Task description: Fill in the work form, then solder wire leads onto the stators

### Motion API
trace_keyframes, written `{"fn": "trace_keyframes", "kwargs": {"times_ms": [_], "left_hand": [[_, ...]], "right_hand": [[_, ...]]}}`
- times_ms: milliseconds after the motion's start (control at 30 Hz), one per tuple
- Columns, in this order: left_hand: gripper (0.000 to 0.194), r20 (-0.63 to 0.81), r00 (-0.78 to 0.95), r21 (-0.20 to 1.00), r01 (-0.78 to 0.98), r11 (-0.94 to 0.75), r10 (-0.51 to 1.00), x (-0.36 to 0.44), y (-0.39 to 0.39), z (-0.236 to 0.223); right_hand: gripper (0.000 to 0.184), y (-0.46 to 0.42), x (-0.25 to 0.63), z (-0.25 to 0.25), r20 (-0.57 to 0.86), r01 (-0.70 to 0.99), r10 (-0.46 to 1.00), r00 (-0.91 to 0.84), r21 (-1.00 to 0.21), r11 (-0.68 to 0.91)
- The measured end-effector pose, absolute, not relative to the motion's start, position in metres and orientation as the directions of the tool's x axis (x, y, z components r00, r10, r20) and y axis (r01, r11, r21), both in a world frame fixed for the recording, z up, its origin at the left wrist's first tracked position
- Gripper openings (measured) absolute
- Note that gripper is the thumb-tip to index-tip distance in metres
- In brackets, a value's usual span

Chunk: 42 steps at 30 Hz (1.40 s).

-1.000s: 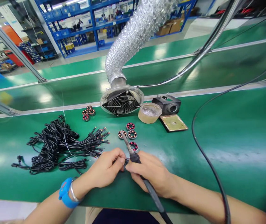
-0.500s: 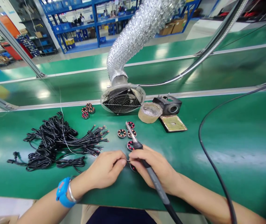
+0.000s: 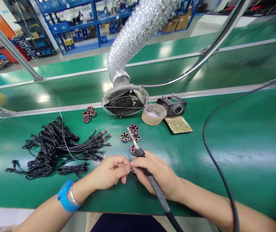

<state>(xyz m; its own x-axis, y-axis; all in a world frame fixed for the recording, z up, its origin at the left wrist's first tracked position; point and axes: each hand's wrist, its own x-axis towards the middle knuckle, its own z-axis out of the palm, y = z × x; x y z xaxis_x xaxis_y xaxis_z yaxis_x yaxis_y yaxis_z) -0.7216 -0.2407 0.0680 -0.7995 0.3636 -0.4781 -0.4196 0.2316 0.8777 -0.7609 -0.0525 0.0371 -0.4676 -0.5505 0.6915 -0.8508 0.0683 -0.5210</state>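
Observation:
My right hand (image 3: 158, 172) is closed around the handle of a soldering iron (image 3: 156, 190), whose metal tip points up and away to the left. Its thumb and forefinger also pinch close to the left fingertips. Closed in a pinch, my left hand (image 3: 112, 172) meets them over the bench. Thin dark wires (image 3: 133, 174) with a yellowish bit show just below the joined fingertips; their ends are hidden by the fingers. Beyond the hands lie several small ring-shaped copper-wound coils (image 3: 125, 137), some with red parts. The iron partly covers one of them.
A heap of black cables (image 3: 48, 148) with bare ends lies left. Several more coils (image 3: 86, 119) sit behind. A fume extractor fan (image 3: 125, 103) with a foil duct, a round tape-wrapped cup (image 3: 153, 114), a black iron holder (image 3: 174, 106) and a sponge tray (image 3: 178, 125) stand at the back.
The fingertips have come closer together, and the strand between them is now mostly covered. The coil under the hands is no longer visible; dark wires show there. The view has shifted slightly.

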Motion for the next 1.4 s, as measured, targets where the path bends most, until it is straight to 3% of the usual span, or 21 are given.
{"fn": "trace_keyframes", "kwargs": {"times_ms": [133,300,600,900,1100,1267,1400], "left_hand": [[0.021,-0.404,-0.864,0.911,-0.352,0.214,0.299,-0.724,-0.241,0.063],[0.016,-0.431,-0.872,0.887,-0.364,0.283,0.231,-0.727,-0.243,0.056],[0.022,-0.425,-0.87,0.874,-0.323,0.364,0.25,-0.731,-0.243,0.055],[0.022,-0.409,-0.872,0.887,-0.31,0.343,0.27,-0.732,-0.243,0.057],[0.032,-0.433,-0.847,0.893,-0.357,0.273,0.309,-0.731,-0.25,0.062],[0.04,-0.411,-0.85,0.907,-0.346,0.239,0.33,-0.731,-0.252,0.061],[0.034,-0.388,-0.87,0.915,-0.324,0.24,0.304,-0.73,-0.25,0.058]], "right_hand": [[0.028,-0.051,-0.765,0.042,0.705,-0.857,-0.529,-0.473,-0.508,0.09],[0.03,-0.031,-0.765,0.057,0.69,-0.822,-0.459,-0.56,-0.532,0.204],[0.021,-0.026,-0.749,0.023,0.561,-0.837,-0.628,-0.54,-0.432,0.334],[0.024,-0.028,-0.766,0.034,0.589,-0.865,-0.651,-0.479,-0.443,0.235],[0.025,-0.045,-0.774,0.047,0.601,-0.877,-0.66,-0.45,-0.436,0.201],[0.031,-0.054,-0.778,0.041,0.564,-0.846,-0.693,-0.449,-0.519,0.126],[0.026,-0.055,-0.776,0.034,0.587,-0.777,-0.594,-0.55,-0.62,0.106]]}}
